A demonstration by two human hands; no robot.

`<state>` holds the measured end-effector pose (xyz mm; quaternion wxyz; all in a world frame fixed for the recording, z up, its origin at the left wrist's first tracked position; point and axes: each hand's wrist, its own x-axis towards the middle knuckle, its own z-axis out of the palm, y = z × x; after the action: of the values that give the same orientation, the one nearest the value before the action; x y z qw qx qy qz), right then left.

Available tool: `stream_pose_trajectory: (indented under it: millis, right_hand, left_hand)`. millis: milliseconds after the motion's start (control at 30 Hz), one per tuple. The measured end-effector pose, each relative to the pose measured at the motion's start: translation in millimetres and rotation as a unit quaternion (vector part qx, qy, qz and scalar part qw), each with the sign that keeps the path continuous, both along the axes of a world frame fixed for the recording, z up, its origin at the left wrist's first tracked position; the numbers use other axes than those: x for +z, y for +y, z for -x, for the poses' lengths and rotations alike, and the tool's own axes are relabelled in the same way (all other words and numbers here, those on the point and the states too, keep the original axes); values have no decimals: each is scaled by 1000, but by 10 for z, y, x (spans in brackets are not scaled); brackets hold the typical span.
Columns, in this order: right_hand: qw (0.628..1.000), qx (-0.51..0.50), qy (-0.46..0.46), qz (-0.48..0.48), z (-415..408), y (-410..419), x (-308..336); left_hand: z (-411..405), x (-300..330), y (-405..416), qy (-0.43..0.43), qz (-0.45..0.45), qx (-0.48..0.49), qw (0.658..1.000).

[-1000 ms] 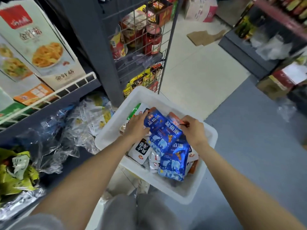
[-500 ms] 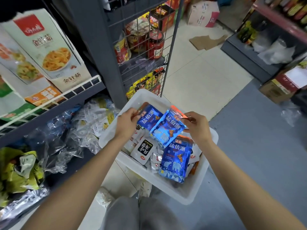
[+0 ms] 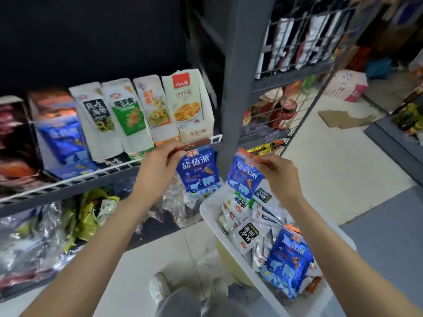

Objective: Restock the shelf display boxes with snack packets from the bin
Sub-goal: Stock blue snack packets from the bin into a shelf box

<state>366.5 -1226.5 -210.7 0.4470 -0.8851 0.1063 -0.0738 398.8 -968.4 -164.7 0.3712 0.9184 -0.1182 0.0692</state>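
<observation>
Snack packets: two blue ones are up in the air, one in each hand, between the bin and the shelf.
Shelf (image 3: 75, 187): a big grey shelf on the left with a white wire rail along its front edge.
Display boxes (image 3: 128, 117): a row of tall boxes stands on the shelf. One blue display box (image 3: 60, 136) near the left looks like it matches the blue packets, but it is blurry.
Bin (image 3: 207, 210): a white bin sits low on the right. It is full of small white packets, and one more blue packet (image 3: 289, 268) lies on top.
Left hand (image 3: 158, 164): it pinches the top edge of a left blue packet (image 3: 199, 170), which hangs straight down just in front of the shelf rail.
Right hand (image 3: 278, 177): it pinches the top corner of a right blue packet (image 3: 245, 176), which hangs above the bin's far end.
Step now: I think the packets are picked and are on their way to the shelf. None of the held ones is in a box yet.
Next move: the left packet should go up and over to the blue box, then slide in standing up. The box is well to the left, so the arm must reach past the other boxes. The right packet can follow after it.
Watch out: the packets are floppy and held only by the top, so they could bend or catch on the wire rail.
</observation>
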Motion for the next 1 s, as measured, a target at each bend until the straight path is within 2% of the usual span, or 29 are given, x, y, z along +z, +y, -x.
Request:
stream_pose_trajectory:
  millis: [100, 300, 433, 533, 800, 1000]
  right_hand:
    - [996, 59, -61, 34, -273, 370, 266]
    - [983, 136, -118, -31, -674, 1263, 798]
    - [975, 167, -145, -32, -886, 1791, 1017]
    - [972, 177, -147, -50, -1004, 2113, 1108]
    - [966, 196, -165, -26, -1147, 2670, 1132]
    - [968, 188, -161, -39, -1210, 2847, 1164]
  left_hand:
    - [-8, 226, 435, -25, 1, 52, 998]
    - [-95, 596, 1357, -102, -16, 154, 983]
    - [-231, 780, 1901, -146, -44, 199, 968]
    - [-393, 794, 2251, -163, -56, 201, 964]
    - [-924, 480, 2661, -117, -66, 146, 980]
    - [-1185, 546, 2693, -114, -15, 113, 987]
